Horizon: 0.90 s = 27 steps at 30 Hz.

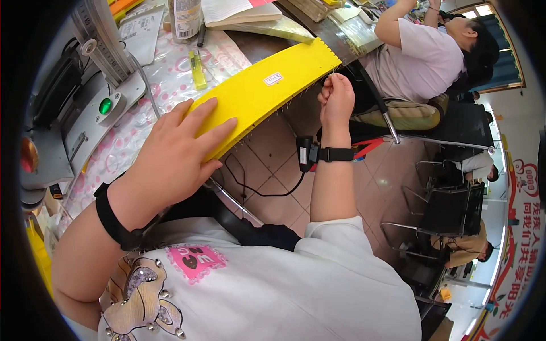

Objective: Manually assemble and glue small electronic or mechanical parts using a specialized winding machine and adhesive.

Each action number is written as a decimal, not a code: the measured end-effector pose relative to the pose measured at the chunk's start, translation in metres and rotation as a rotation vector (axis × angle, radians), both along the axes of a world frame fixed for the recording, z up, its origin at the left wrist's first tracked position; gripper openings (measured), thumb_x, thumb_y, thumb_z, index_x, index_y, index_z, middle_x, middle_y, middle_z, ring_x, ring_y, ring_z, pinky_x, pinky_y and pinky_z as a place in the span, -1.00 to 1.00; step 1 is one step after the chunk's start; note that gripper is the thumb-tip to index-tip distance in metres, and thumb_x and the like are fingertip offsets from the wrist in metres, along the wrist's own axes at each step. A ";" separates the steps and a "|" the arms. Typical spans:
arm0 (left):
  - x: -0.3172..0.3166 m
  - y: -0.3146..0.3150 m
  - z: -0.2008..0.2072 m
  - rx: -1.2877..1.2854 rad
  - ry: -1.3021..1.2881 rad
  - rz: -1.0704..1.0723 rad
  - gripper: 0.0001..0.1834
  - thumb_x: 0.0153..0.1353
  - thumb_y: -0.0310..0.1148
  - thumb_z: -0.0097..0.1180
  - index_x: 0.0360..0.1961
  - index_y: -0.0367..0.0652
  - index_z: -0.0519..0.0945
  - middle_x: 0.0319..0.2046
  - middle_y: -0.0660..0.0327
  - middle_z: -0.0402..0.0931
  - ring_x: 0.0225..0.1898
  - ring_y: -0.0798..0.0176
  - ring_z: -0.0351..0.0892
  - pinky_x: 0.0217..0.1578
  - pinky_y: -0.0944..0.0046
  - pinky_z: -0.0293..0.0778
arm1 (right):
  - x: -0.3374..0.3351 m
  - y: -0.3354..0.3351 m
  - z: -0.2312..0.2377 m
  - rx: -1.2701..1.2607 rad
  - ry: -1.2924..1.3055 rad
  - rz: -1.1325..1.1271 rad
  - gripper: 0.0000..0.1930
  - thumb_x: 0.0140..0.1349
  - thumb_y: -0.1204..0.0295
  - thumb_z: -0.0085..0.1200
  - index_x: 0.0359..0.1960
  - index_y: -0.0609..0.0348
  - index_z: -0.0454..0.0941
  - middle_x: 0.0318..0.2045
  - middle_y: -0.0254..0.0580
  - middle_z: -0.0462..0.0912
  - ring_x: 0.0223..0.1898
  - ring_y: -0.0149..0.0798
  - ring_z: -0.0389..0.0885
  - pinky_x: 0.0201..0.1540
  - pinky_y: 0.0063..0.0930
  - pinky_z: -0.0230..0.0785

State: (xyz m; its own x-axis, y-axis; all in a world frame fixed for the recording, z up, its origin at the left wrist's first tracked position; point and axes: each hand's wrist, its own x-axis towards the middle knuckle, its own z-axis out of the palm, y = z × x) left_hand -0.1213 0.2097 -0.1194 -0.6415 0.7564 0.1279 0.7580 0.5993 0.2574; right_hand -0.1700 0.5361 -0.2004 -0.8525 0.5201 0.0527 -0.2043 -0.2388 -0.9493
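A long yellow board with a small white label on top slants across the table edge. Fine thread-like or wire-like bits stick out along its near edge. My left hand lies on the board's near left end, fingers spread and thumb by the edge. At the board's far right end, my right hand is closed, fingertips pinched together against the fringed edge. Whatever sits between those fingertips is too small to make out. Black straps circle both wrists, and the right strap carries a small black device with a cable.
Left stands a metal device with a green button. Beyond the board lie a yellow clear-bodied tool, a labelled jar and a notebook. A seated person works at the right, near black chairs.
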 end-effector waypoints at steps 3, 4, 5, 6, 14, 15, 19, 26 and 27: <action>0.000 0.000 -0.002 0.002 0.000 0.005 -0.36 -0.05 -0.31 0.27 0.14 0.02 0.40 0.19 -0.01 0.22 0.17 -0.21 0.20 0.18 -0.02 0.19 | -0.007 0.002 -0.002 0.075 -0.016 -0.023 -0.93 0.25 0.46 -0.10 -0.39 0.14 0.40 -0.60 -0.41 0.36 -0.70 -0.60 0.18 -0.68 -0.73 -0.02; 0.000 0.000 -0.002 0.001 0.005 0.005 -0.36 -0.05 -0.30 0.27 0.14 0.02 0.40 0.19 -0.01 0.22 0.18 -0.21 0.20 0.19 -0.01 0.19 | -0.009 0.004 -0.003 0.073 -0.017 -0.023 -0.93 0.25 0.46 -0.10 -0.39 0.14 0.40 -0.60 -0.41 0.36 -0.70 -0.60 0.18 -0.68 -0.73 -0.02; 0.000 0.000 -0.003 0.000 0.009 0.004 -0.36 -0.04 -0.30 0.27 0.15 0.02 0.40 0.20 -0.01 0.21 0.18 -0.20 0.20 0.19 -0.01 0.18 | -0.011 0.006 -0.006 0.160 -0.028 -0.059 -0.91 0.25 0.46 -0.09 -0.40 0.16 0.40 -0.60 -0.40 0.36 -0.68 -0.57 0.23 -0.66 -0.67 0.05; 0.000 0.000 -0.002 -0.003 0.009 0.004 -0.36 -0.04 -0.30 0.27 0.15 0.02 0.40 0.20 -0.01 0.21 0.18 -0.20 0.20 0.19 -0.01 0.18 | -0.013 0.008 -0.008 0.248 -0.039 -0.095 -0.89 0.25 0.45 -0.09 -0.42 0.18 0.40 -0.60 -0.40 0.36 -0.66 -0.53 0.27 -0.63 -0.61 0.12; -0.001 -0.001 -0.004 -0.012 0.013 -0.006 -0.37 -0.02 -0.27 0.25 0.15 0.02 0.39 0.20 0.00 0.20 0.18 -0.19 0.18 0.20 0.00 0.17 | -0.013 0.008 -0.013 1.327 0.073 -0.408 -0.87 0.19 0.46 -0.05 -0.46 0.27 0.40 -0.54 -0.10 0.46 -0.46 -0.05 0.45 -0.37 -0.24 0.31; -0.001 -0.001 -0.003 -0.014 0.013 -0.005 -0.37 -0.02 -0.27 0.25 0.15 0.02 0.39 0.20 0.00 0.20 0.18 -0.19 0.18 0.20 0.00 0.17 | -0.011 0.006 -0.010 1.348 0.052 -0.396 -0.90 0.14 0.48 -0.02 -0.46 0.25 0.40 -0.51 -0.06 0.46 -0.44 0.02 0.45 -0.37 -0.18 0.31; -0.001 -0.001 -0.004 -0.008 0.010 -0.007 -0.37 -0.02 -0.28 0.25 0.15 0.02 0.39 0.20 0.00 0.20 0.18 -0.19 0.18 0.20 0.00 0.17 | -0.011 0.010 -0.015 1.384 0.050 -0.386 -0.91 0.11 0.50 -0.01 -0.48 0.24 0.39 -0.52 -0.08 0.45 -0.45 -0.02 0.45 -0.39 -0.21 0.31; 0.000 -0.002 -0.004 0.013 0.007 -0.003 -0.37 -0.02 -0.27 0.24 0.15 0.03 0.39 0.21 0.02 0.20 0.18 -0.18 0.18 0.20 0.01 0.17 | -0.012 0.008 -0.021 1.323 0.086 -0.408 -0.93 0.11 0.50 -0.02 -0.46 0.24 0.39 -0.53 -0.08 0.44 -0.47 -0.04 0.44 -0.41 -0.24 0.30; 0.000 -0.003 -0.004 0.015 0.009 -0.001 -0.37 -0.02 -0.27 0.24 0.15 0.03 0.39 0.21 0.02 0.20 0.18 -0.18 0.18 0.20 0.01 0.17 | -0.011 0.008 -0.021 1.297 0.074 -0.406 -0.92 0.12 0.49 -0.02 -0.46 0.24 0.38 -0.52 -0.07 0.44 -0.46 -0.04 0.44 -0.40 -0.24 0.30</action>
